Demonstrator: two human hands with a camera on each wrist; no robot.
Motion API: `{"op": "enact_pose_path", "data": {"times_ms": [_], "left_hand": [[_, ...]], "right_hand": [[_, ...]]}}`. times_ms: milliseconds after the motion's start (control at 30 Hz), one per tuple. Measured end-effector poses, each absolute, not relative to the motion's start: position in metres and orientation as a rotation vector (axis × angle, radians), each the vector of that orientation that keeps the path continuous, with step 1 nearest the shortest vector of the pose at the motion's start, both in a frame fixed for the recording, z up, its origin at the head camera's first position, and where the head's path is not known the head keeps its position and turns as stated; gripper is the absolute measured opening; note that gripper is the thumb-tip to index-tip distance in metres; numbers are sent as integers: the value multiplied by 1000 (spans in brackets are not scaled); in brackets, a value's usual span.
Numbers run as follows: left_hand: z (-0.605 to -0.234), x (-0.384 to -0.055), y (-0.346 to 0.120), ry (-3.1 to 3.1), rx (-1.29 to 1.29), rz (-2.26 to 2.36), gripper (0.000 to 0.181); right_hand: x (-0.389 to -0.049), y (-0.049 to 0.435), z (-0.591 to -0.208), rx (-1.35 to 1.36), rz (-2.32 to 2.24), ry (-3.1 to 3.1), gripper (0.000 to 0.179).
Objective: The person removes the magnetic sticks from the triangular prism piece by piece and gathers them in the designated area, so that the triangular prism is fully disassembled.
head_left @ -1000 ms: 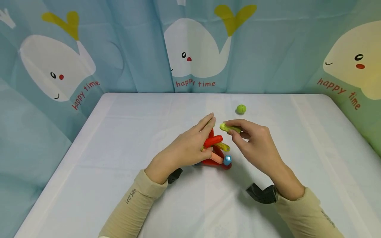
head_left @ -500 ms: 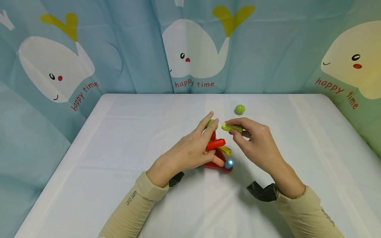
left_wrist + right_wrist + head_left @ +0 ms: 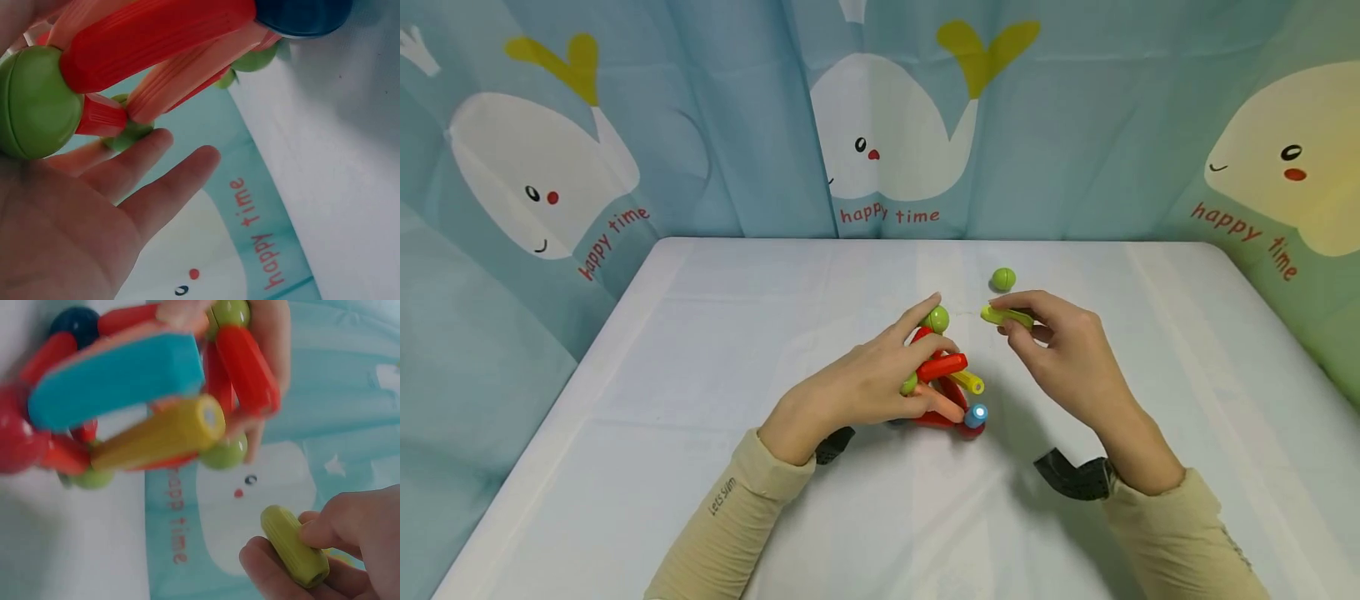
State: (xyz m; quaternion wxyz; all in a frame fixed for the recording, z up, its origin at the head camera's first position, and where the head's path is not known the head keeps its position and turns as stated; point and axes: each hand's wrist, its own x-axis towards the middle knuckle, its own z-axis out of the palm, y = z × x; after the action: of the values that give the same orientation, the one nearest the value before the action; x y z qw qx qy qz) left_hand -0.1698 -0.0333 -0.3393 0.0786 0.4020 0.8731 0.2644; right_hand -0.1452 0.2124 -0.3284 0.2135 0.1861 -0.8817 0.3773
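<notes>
A frame of magnetic rods and balls stands at the table's middle, with a red rod (image 3: 944, 367), a yellow rod (image 3: 159, 434), a blue rod (image 3: 119, 381) and green balls (image 3: 937, 318). My left hand (image 3: 872, 375) holds it from the left, thumb and fingers around its side. In the left wrist view a green ball (image 3: 40, 103) lies against the palm, and two fingers extend beneath the rods. My right hand (image 3: 1067, 350) pinches a loose yellow-green rod (image 3: 294, 547) between thumb and fingers, apart from the frame. The left hand partly hides the frame.
A single green ball (image 3: 1003, 279) lies on the white table (image 3: 715, 350) beyond the right hand. Behind the table's far edge hangs a blue curtain (image 3: 1075, 125) with whale prints. Black straps (image 3: 1075, 475) circle the wrists.
My right hand has drawn the yellow-green rod slightly to the right, away from the frame. Fingers of the left hand have shifted, leaving the upper green ball more exposed.
</notes>
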Motion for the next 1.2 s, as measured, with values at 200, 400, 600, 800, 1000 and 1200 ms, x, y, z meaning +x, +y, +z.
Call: {"op": "enact_pose_path", "data": {"times_ms": [200, 400, 600, 800, 1000, 1200], "left_hand": [[-341, -170, -34, 2635, 1283, 769, 48], [-338, -169, -36, 2668, 1260, 749, 47], [-338, -167, -37, 2629, 1173, 805, 44], [-340, -169, -31, 2602, 1194, 806, 40], [-342, -169, -33, 2613, 1208, 798, 78], [-340, -173, -37, 2622, 1251, 764, 88]], "right_hand": [[-150, 229, -326, 340, 1100, -2473, 25], [-161, 245, -329, 260, 1110, -2522, 23], [-172, 256, -345, 249, 1029, -2702, 23], [-176, 263, -352, 252, 993, -2762, 21], [-193, 260, -350, 260, 949, -2775, 21], [-203, 258, -354, 262, 942, -2823, 22]]}}
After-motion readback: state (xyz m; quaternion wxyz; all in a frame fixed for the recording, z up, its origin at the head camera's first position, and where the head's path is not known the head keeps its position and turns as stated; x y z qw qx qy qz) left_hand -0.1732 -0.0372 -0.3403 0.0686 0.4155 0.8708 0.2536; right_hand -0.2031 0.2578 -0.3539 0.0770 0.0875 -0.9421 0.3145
